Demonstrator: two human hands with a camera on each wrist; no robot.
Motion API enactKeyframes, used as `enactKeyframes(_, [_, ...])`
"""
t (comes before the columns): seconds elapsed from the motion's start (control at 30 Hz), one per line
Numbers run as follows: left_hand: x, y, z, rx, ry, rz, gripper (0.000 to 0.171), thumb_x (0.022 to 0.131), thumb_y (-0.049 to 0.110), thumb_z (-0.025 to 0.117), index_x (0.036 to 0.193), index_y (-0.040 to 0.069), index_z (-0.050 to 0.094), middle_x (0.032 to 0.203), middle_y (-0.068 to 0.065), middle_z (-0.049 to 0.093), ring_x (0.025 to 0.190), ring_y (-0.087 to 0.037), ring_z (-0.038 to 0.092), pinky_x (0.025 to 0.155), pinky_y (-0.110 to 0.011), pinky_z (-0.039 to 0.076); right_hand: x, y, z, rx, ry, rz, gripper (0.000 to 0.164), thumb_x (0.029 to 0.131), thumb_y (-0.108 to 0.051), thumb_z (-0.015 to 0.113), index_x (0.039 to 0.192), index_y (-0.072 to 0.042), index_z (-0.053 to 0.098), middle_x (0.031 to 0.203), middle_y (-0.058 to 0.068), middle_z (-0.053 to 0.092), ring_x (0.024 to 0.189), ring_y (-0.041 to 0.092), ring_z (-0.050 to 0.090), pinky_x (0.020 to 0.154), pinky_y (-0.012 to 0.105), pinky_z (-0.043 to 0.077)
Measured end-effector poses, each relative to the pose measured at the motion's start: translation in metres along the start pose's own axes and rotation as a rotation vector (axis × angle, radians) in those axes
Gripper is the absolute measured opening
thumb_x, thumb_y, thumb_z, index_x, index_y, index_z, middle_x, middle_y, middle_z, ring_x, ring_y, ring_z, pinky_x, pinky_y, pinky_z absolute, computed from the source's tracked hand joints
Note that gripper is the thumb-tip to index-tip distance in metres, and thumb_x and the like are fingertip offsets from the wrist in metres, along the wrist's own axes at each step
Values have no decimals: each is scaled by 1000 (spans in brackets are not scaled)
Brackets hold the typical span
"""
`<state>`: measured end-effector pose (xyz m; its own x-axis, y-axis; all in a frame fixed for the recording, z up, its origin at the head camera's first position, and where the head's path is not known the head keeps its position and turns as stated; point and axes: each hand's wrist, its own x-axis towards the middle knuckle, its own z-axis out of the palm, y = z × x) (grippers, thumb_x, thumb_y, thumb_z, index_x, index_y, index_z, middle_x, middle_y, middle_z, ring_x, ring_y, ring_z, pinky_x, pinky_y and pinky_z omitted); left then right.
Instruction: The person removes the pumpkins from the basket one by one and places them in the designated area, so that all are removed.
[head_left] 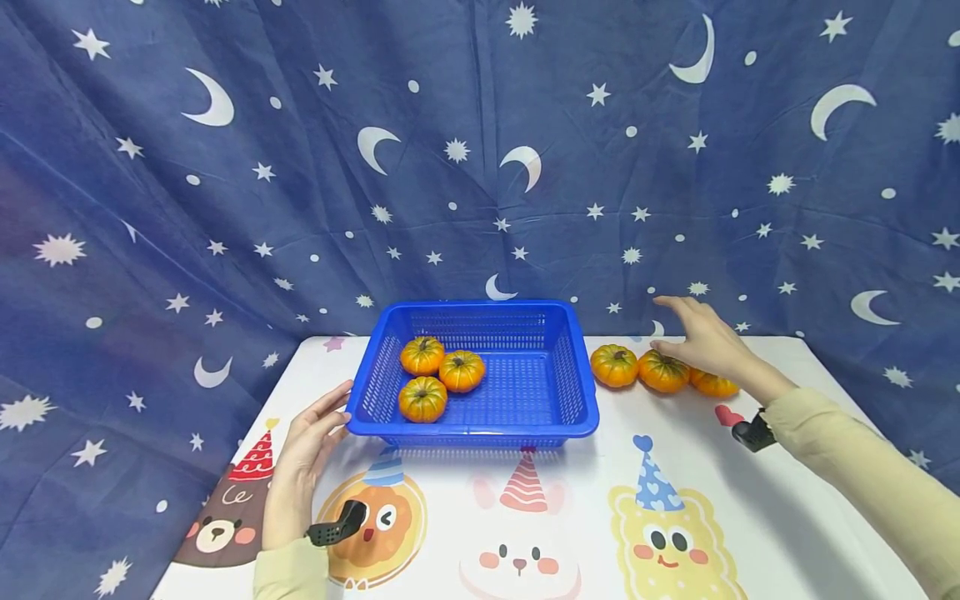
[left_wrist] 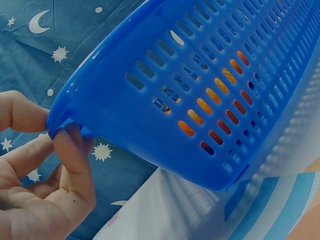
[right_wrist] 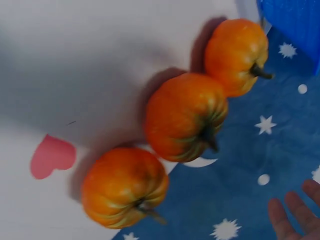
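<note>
A blue plastic basket (head_left: 480, 430) with slotted walls stands on the table, three small orange pumpkins (head_left: 423, 400) grouped in its left half. At its left end my left hand (head_left: 303, 442) pinches the rim between thumb and fingers, as the left wrist view shows at the basket's corner (left_wrist: 115, 115). Right of the basket, three more pumpkins lie in a row: a near one (head_left: 614, 367), a middle one (head_left: 663, 373) and an outer one (head_left: 712, 384), partly hidden by my wrist. My right hand (head_left: 708, 337) hovers over the row, thumb and fingers spread, holding nothing.
The white tablecloth (head_left: 585, 517) carries printed cartoon faces and a red heart. Behind the table hangs a dark blue curtain (head_left: 450, 225) with moons and stars. Each wrist wears a small black camera, like the one (head_left: 753, 432) on the right.
</note>
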<state>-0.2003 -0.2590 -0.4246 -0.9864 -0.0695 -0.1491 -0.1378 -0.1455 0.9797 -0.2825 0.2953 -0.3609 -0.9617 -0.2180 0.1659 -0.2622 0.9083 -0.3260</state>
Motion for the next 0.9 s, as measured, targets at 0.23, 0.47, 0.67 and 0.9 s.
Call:
enactKeyframes(0.23, [0,0,-1,-4,3,2,55,89,-4,52,143,2,43,102,18,65,96,-1,60,83,-23,47,10,-24,0,-1,0,-43,71,83,-29,71,143,-10,38,142,25,41,126,47,39,99,67,34])
enactKeyframes(0.47, [1,1,0,-6,10,-7,57,88,-4,52,144,3,42,100,18,66,95,-1,59,82,-23,47,18,-45,2,-22,-6,-89,71,84,-32,71,144,-12,38,142,23,43,123,44,42,94,64,40])
enactKeyframes(0.67, [2,0,1,-10,13,-14,59,89,-5,52,146,0,37,99,18,66,97,-1,59,83,-22,46,23,-60,4,-17,-23,-131,71,84,-32,71,145,-13,38,143,21,43,128,42,41,103,64,34])
enactKeyframes(0.9, [2,1,0,-5,21,-18,57,88,-4,52,144,4,43,102,18,65,98,-1,58,83,-23,47,31,-84,7,13,-24,-176,68,84,-29,71,143,-13,40,142,19,46,126,40,44,101,61,38])
